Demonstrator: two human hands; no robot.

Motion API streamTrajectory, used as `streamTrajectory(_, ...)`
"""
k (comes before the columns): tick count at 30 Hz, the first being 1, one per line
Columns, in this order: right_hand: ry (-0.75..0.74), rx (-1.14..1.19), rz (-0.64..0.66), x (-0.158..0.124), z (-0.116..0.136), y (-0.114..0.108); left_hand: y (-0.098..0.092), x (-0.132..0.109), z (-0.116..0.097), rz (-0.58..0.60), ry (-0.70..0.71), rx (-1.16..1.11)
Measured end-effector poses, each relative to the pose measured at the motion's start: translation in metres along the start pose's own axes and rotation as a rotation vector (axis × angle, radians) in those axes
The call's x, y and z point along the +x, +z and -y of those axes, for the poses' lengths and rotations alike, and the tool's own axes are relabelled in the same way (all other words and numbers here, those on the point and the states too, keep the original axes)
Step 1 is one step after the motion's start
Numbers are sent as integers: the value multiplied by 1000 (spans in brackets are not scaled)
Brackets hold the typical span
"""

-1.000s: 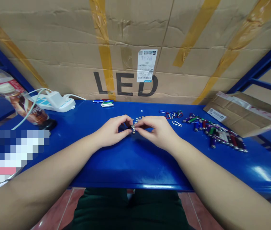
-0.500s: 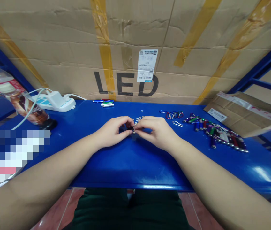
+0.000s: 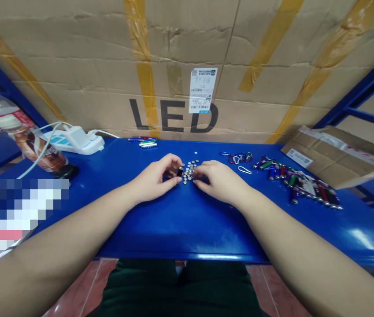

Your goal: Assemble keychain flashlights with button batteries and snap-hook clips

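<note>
Just below the centre of the frame, the left hand (image 3: 157,179) pinches a small dark cylinder (image 3: 179,172) between thumb and fingers, the piece standing roughly upright. To its right, the right hand (image 3: 220,179) is curled, thumb and forefinger slightly apart at the edge of a loose cluster of small round metal discs (image 3: 189,178); whether a disc sits between those fingertips I cannot tell. The discs lie between the two hands on the blue table (image 3: 173,229), which fills the middle of the frame. Right of centre are several carabiner clips (image 3: 236,160), and farther right a heap of coloured metal tubes (image 3: 309,188), near a small cardboard box (image 3: 342,154) at the right edge. A few slim tubes (image 3: 147,145) lie left of centre, towards the back. At the left are a white power strip (image 3: 92,145) and a tilted bottle (image 3: 43,152). Large cardboard (image 3: 173,53) lettered "LED" spans the top of the frame
</note>
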State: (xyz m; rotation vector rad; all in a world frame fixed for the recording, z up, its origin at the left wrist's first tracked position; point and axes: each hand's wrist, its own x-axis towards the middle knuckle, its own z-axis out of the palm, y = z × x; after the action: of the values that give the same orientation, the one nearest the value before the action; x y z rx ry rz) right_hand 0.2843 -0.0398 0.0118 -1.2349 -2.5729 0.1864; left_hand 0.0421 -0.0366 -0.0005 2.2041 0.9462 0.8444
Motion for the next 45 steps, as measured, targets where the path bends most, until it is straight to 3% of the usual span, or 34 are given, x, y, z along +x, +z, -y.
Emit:
streamTrajectory(4,-54,29,-7,2,5,2,0,0,-1,17,-6,-8)
streamTrajectory(9,62,-1,-40,3,8,0,0,-1,-1,-2,-15,-58)
streamTrajectory(14,26,-14,57,-4,4,-4,0,-1,0,-25,-11,-53)
streamTrajectory(22,-117,-60,151,-51,43,-17,-4,-1,2,-34,-16,-26)
streamTrajectory(26,-184,17,31,-91,57,-8,-5,-1,2,-26,-13,-21)
streamTrajectory(32,-259,99,-161,-134,58,8,-5,0,0,19,-30,-24)
streamTrajectory(40,-273,177,-275,-146,62,20,-5,-2,0,31,-7,-38)
streamTrajectory(45,-254,269,-262,-137,59,7,-4,-2,0,41,28,-37)
